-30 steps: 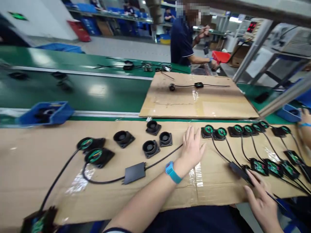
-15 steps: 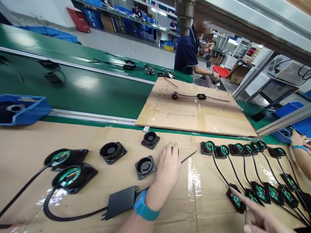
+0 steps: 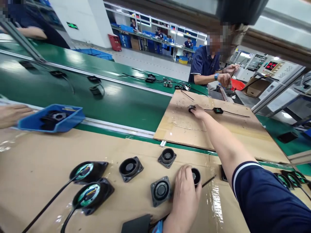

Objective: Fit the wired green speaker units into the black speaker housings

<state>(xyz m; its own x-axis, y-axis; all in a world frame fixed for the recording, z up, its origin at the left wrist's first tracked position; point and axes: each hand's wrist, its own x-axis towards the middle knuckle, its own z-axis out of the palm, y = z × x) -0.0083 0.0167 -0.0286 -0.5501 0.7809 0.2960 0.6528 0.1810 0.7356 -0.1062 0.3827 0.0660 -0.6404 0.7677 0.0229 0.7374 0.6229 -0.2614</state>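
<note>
Small round part [image 3: 191, 108] on the far cardboard [image 3: 175, 116], pinched by the right grip [image 3: 199, 112].
Past the fingers a cable [image 3: 234, 113] leads to a black box [image 3: 218, 110] — nearer, the left grip [image 3: 186, 191] curls around a black fan housing [image 3: 196, 176]. Three loose housings [image 3: 161, 191] lie to its left, then two wired fans [image 3: 85, 171], a blue bin [image 3: 70, 122] behind — the right sleeve [image 3: 272, 194] blocks some of the rightmost cardboard [image 3: 233, 210].

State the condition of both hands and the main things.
Left hand: around fan housing
Right hand: at round part, grip unclear
Three loose housings: lying flat
Two wired housings: green boards exposed
Small wired box: uncovered
Blue bin: open, parts inside
</note>
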